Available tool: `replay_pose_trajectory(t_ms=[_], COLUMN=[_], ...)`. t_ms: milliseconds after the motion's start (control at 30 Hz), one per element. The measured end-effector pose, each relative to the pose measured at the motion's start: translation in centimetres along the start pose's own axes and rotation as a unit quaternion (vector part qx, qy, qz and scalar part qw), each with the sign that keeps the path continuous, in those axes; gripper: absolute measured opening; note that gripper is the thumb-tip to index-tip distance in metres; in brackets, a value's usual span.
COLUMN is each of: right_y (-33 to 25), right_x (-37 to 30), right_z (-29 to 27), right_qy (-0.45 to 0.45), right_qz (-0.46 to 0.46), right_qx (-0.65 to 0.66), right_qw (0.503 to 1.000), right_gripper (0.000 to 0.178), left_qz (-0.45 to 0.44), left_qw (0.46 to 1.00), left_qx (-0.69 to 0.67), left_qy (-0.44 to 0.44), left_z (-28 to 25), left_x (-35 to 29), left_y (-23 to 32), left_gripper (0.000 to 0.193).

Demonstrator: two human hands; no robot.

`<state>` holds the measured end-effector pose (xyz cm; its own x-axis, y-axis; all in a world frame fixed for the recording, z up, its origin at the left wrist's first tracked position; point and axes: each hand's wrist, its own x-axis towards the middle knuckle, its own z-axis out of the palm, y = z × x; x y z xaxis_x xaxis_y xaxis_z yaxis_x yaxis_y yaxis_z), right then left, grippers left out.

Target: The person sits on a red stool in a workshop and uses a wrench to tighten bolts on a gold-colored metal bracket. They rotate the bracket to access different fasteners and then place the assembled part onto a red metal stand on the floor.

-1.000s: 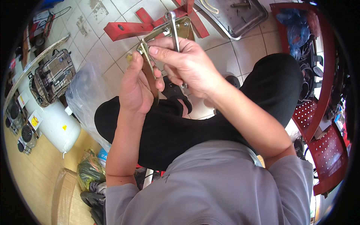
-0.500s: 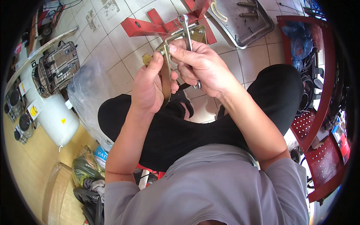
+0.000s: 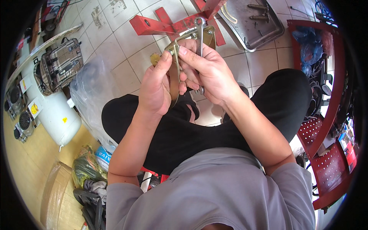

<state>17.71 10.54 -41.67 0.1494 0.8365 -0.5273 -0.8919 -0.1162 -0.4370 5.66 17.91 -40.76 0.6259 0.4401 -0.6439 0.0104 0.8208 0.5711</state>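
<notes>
My left hand (image 3: pixel 155 92) is closed around a bent, brass-coloured metal bracket (image 3: pixel 174 78), its thumb pressed near a small bolt (image 3: pixel 171 52) at the upper edge. In my right hand (image 3: pixel 214 74) a silver combination wrench (image 3: pixel 199 36) stands nearly upright, gripped in the palm with its ring end above the fingers. The right thumb and fingertips also pinch at the bracket beside the bolt; what lies between them is hidden. Beyond the right fingers, a flat part of the bracket with holes reaches outward.
A red metal frame (image 3: pixel 153 26) lies on the tiled floor just past my hands. Farther right is a grey metal tray (image 3: pixel 245 46) with bolts and small hardware. Red shelving (image 3: pixel 333 96) stands at the right. On the left are a white tank (image 3: pixel 57 119), a plaid bag (image 3: pixel 61 65) and clear plastic (image 3: pixel 92 88).
The wrench has swung from a leftward lean to nearly upright in my right hand. The whole view has shifted slightly; both hands keep hold of the bracket.
</notes>
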Motion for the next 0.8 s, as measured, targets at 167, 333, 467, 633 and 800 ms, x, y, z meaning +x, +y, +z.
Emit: replay_pose_trajectory(t_ms=[167, 333, 467, 633, 800], right_y=[-1.1, -2.0, -2.9, -3.2, -2.8], right_x=[-0.4, -0.7, -1.0, -1.2, -3.5], right_z=[-0.3, -0.5, -0.6, -0.7, -2.1], right_qy=[-0.007, 0.003, 0.005, -0.004, 0.094], right_qz=[0.039, 0.072, 0.110, 0.105, 0.017], right_qx=[-0.020, -0.051, -0.050, -0.087, -0.405], right_qw=[0.999, 0.996, 0.993, 0.991, 0.909], right_gripper=[0.020, 0.019, 0.018, 0.019, 0.024], left_qz=[-0.009, -0.009, -0.013, -0.014, -0.024], left_qw=[1.000, 0.999, 0.999, 0.998, 1.000], left_qx=[0.017, 0.034, 0.042, 0.042, -0.017], left_qy=[0.011, 0.014, 0.015, 0.039, -0.003], left_z=[0.3, 0.4, 0.6, 1.0, -0.1], left_x=[-0.1, -0.1, -0.2, -0.5, -0.5], left_y=[-0.1, -0.4, -0.5, -0.4, 0.2], left_gripper=[0.028, 0.027, 0.028, 0.030, 0.038])
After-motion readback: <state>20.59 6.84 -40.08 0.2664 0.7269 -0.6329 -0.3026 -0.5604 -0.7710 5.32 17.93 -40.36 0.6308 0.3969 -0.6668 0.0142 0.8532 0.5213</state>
